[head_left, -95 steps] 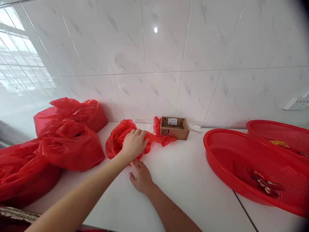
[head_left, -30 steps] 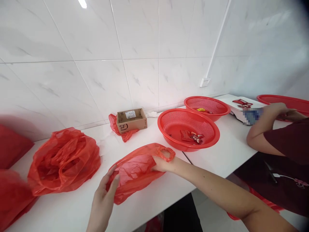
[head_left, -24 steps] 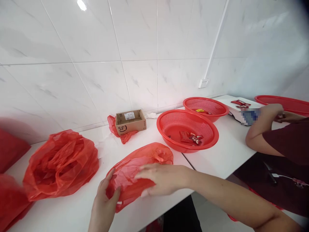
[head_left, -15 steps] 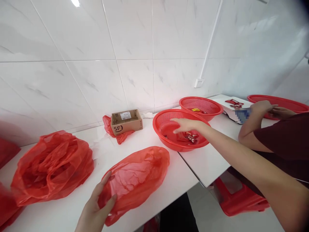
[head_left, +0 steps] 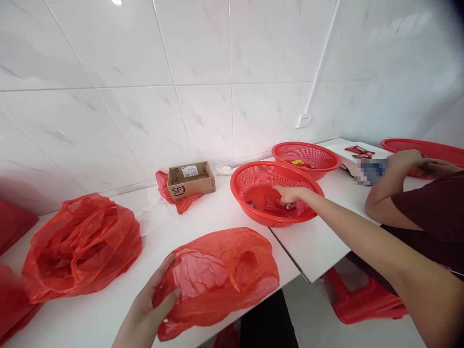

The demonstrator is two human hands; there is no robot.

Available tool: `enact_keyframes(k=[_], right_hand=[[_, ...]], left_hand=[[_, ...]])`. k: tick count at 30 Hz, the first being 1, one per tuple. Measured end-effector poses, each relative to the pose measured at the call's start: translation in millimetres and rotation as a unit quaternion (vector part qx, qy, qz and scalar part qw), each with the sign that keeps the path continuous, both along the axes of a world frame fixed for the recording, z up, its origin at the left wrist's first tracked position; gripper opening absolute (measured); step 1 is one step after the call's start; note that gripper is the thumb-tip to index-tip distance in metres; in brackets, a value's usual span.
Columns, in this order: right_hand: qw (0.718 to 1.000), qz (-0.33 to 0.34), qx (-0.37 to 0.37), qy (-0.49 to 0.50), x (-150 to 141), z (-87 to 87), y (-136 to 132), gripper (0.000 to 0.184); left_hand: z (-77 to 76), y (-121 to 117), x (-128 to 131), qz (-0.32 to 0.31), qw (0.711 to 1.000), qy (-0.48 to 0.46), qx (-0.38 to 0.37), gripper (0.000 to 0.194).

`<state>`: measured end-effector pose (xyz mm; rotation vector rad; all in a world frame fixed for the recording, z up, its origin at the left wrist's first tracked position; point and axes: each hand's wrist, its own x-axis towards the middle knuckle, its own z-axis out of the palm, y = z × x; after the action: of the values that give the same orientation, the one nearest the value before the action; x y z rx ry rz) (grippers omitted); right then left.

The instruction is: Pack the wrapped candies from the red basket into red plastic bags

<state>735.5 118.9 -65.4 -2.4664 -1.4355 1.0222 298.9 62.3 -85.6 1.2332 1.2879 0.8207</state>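
Observation:
On the near part of the table, my left hand [head_left: 148, 299] holds the edge of a thin red plastic bag [head_left: 203, 311], its thumb and fingers around the bag's mouth. The bag lies spread out to the right, crumpled and see-through. My right hand [head_left: 289, 194] is down inside a red mesh basket [head_left: 246, 176], its fingers curled onto small packets. A shiny red packet [head_left: 271, 203] shows just left of those fingers. What lies under the fingertips is partly hidden.
A loose heap of red bags [head_left: 83, 246] lies at left. By the wall stands an open cardboard box [head_left: 195, 187]. Behind my basket is a second red basket [head_left: 326, 159]; farther right, a white scale [head_left: 350, 166] bears red packets. A co-worker's arm [head_left: 384, 193] is beside it.
My right hand has gone from spread above the basket down onto the packets, its fingers closing. The bag in my left hand has spread farther right, its far end now puffed up.

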Motion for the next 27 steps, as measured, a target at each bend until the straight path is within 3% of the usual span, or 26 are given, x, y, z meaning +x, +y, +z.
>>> enact_keyframes(k=[3,6,7,9,10,12,13,15,16,18,20,22,24,26,27], right_hand=[[0.998,-0.002,0.057,0.019,-4.7,27.6,-0.8,0.070],[0.981,0.049,0.160,0.098,-43.3,61.6,-13.1,0.050],[0.958,0.096,0.213,0.169,-65.3,70.3,-20.6,0.040],[0.909,0.197,0.246,0.273,-117.8,77.1,-38.6,0.028],[0.892,0.249,0.241,0.290,-144.9,74.1,-47.3,0.023],[0.878,0.338,0.260,0.217,-191.5,55.8,-60.2,0.017],[0.871,0.383,0.268,0.151,-207.9,42.7,-63.1,0.018],[0.878,0.411,0.239,0.062,-223.5,16.3,-61.8,0.011],[0.887,0.404,0.222,0.031,-223.3,6.3,-58.6,0.015],[0.909,0.367,0.197,-0.003,-212.5,-1.7,-51.3,0.044],[0.919,0.344,0.188,-0.024,-195.3,7.4,-46.9,0.064],[0.913,0.370,0.169,0.029,-177.1,27.7,-46.1,0.062],[0.901,0.383,0.151,0.135,-157.2,48.8,-44.6,0.047],[0.911,0.328,0.182,0.169,-132.6,61.2,-37.9,0.039],[0.929,0.281,0.203,0.131,-118.2,62.3,-32.7,0.040]], left_hand=[[1.2,0.5,-0.2,0.009,1.000,-0.016,-0.012,0.072],[-0.3,3.3,1.2,0.003,1.000,-0.016,-0.015,0.075],[-0.9,4.4,2.7,-0.009,1.000,-0.012,-0.014,0.076],[-1.8,6.1,7.1,-0.035,0.999,-0.008,-0.005,0.079],[-2.0,6.5,9.5,-0.046,0.999,-0.008,-0.001,0.080],[-1.7,6.5,13.4,-0.063,0.998,-0.005,0.005,0.080],[-1.2,6.1,14.2,-0.072,0.997,0.001,0.008,0.080],[-0.3,4.7,13.2,-0.099,0.995,0.022,0.011,0.082],[0.0,3.9,11.4,-0.108,0.993,0.034,0.016,0.082],[-0.3,2.2,6.3,-0.098,0.993,0.053,0.036,0.079],[-2.5,1.2,0.4,-0.061,0.993,0.073,0.070,0.074],[-6.0,1.3,-5.1,-0.032,0.990,0.087,0.102,0.070],[-9.0,1.4,-8.8,-0.036,0.988,0.092,0.118,0.072],[-9.3,0.0,-10.1,-0.043,0.987,0.090,0.125,0.071],[-8.1,-1.7,-9.7,-0.040,0.988,0.088,0.124,0.068]])
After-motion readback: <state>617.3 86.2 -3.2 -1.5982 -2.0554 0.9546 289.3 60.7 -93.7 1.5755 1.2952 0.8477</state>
